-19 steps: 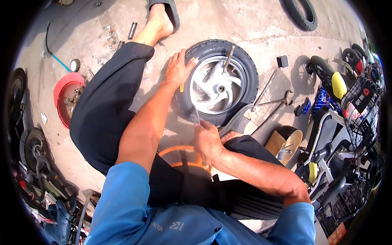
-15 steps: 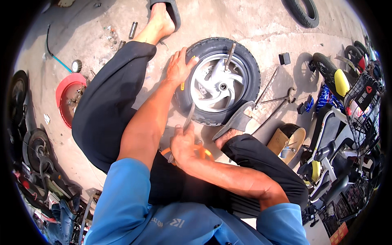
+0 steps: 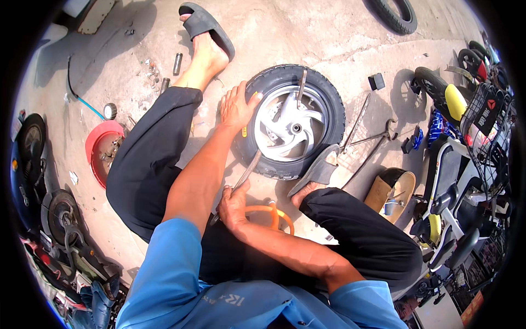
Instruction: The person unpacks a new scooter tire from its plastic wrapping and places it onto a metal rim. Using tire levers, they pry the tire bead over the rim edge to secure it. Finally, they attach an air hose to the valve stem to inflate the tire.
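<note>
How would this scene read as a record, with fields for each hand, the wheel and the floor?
Wheel: silver, spoked, lying flat with black tire
Left hand: on the tire's left side
Right hand: gripping a tire lever, tip near the wheel's lower left
Second tire lever: at the wheel's upper edge
Floor at left: red basin with small parts
</note>
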Demonstrator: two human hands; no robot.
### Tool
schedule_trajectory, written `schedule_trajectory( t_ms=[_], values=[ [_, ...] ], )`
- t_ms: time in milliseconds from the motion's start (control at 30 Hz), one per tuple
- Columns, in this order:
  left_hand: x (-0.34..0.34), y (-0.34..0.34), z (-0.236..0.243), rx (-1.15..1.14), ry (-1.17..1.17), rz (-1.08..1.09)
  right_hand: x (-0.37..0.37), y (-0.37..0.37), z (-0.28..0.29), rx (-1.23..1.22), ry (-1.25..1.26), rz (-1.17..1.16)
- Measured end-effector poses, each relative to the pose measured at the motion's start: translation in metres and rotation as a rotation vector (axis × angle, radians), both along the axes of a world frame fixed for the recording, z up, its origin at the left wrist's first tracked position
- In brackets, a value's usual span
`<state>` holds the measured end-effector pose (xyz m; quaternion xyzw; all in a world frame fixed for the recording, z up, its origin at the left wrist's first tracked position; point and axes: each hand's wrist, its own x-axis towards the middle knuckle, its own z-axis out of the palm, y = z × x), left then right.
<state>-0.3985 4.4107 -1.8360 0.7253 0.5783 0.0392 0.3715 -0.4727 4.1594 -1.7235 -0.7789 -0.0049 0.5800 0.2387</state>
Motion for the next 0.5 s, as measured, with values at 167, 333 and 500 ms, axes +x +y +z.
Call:
schedule_trajectory(
  t_ms=[167,333,500],
  values=[
    [0.059,0.074,0.087,0.627,-0.067,0.170,0.029,0.022,0.040,-0.120,0.291,-0.313],
    [0.107,0.050,0.105,0.932,-0.292,0.150,0.035,0.019,0.033,-0.058,0.270,-0.216],
    [0.053,0.056,-0.046,0.470,-0.027,-0.040,0.053,0.067,0.037,0.070,0.233,0.028]
  ],
)
